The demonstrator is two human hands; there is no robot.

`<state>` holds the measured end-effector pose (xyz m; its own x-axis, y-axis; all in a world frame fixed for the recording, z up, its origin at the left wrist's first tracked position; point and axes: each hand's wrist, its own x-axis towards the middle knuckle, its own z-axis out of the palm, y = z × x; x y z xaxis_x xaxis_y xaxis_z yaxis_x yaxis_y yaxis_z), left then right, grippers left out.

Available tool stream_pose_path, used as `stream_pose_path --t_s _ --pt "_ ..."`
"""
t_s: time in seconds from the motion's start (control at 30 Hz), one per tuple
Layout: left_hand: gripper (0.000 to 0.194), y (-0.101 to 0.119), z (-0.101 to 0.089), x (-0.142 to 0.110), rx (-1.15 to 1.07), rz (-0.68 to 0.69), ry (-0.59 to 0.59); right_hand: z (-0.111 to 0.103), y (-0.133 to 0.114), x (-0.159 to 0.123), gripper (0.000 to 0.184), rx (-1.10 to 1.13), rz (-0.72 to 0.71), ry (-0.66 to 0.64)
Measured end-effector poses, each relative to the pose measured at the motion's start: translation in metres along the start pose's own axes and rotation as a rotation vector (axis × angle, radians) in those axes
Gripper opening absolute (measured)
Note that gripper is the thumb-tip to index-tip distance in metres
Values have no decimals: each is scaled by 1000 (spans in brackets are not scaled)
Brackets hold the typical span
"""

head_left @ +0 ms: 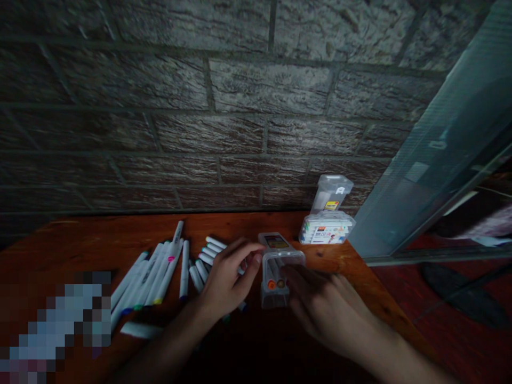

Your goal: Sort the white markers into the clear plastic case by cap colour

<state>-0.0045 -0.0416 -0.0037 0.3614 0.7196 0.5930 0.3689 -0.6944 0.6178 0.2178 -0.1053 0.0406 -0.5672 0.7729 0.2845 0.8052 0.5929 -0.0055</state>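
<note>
A clear plastic marker case (277,269) lies open on the wooden table (80,240), with two orange-tipped markers (275,277) inside it. My right hand (320,301) rests against the case's right side, fingers curled on it. My left hand (228,277) lies just left of the case, over a few white markers (208,253); its fingers are bent and its fingertips touch the case's edge. What it pinches, if anything, is hidden. Several more white markers (160,266) with coloured caps lie spread out further left.
A full marker box (326,228) with an empty clear case (332,193) standing behind it sits at the table's back right. A brick wall (240,106) rises behind the table. A glass panel (440,160) leans at the right. A blurred patch (60,325) covers the lower left.
</note>
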Motion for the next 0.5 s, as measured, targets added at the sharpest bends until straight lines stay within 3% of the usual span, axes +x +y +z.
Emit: stream_pose_path --t_s 0.33,0.5 --pt "19 -1 0 1 2 -2 15 -2 -1 -2 44 -93 -51 85" --pt "19 1 0 1 4 0 23 -2 -1 -3 42 -119 -59 103"
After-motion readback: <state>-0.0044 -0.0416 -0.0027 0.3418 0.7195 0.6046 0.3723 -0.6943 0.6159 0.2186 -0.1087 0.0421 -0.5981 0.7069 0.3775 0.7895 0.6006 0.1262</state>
